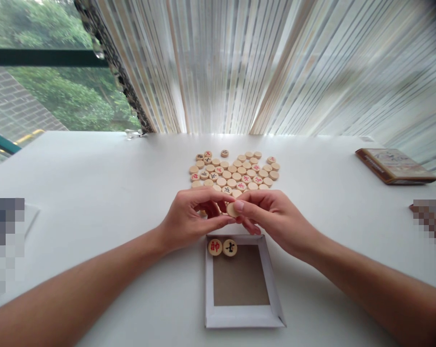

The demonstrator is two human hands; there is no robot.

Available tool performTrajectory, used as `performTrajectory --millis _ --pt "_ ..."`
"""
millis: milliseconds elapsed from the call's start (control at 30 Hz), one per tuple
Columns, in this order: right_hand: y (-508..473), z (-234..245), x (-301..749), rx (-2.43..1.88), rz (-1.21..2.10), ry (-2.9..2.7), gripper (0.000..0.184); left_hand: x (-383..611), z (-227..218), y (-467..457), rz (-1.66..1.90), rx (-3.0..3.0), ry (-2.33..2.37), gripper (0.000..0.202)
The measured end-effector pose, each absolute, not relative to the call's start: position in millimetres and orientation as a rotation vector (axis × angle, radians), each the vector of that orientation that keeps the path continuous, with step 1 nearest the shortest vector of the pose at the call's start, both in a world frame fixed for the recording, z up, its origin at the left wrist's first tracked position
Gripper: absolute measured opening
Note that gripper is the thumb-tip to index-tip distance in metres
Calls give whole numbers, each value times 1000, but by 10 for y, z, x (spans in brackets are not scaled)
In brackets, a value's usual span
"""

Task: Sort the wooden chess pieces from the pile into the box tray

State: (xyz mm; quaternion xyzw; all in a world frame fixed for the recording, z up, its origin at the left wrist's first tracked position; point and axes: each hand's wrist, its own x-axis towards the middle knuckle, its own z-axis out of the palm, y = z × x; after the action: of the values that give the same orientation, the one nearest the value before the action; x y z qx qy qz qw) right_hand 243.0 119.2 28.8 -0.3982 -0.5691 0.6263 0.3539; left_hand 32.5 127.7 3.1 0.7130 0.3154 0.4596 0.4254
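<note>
Between my two hands is a round wooden Chinese chess piece, its visible face plain. My left hand pinches it from the left with thumb and fingers. From the right, my right hand grips the same piece, thumb pressed on its face. Just below the hands lies an open shallow box with white walls and a brown bottom. Two pieces sit side by side in its far left corner: a red-marked piece and a black-marked piece. Behind my hands many loose pieces are spread, partly hidden by my fingers.
A brown-edged box lid with a picture on top lies at the right of the white table. Blurred-out patches cover things at both side edges. A striped curtain hangs along the far edge, with a window at the left.
</note>
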Motion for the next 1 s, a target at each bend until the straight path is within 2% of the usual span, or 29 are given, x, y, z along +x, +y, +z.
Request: performTrajectory --millis 167,333,600,1000 --pt "1190 282 2433 -1001 1685 -1416 33 323 16 1287 1164 1710 793 28" --pt "1180 292 2408 -1010 1700 -1390 35 333 23 1277 1160 1757 800 23" --pt "1162 294 2365 -1016 1656 -1372 33 334 30 1270 1159 1818 787 19" --pt "1161 291 2415 -1007 1552 -1463 25 342 35 1273 1165 1720 766 24"
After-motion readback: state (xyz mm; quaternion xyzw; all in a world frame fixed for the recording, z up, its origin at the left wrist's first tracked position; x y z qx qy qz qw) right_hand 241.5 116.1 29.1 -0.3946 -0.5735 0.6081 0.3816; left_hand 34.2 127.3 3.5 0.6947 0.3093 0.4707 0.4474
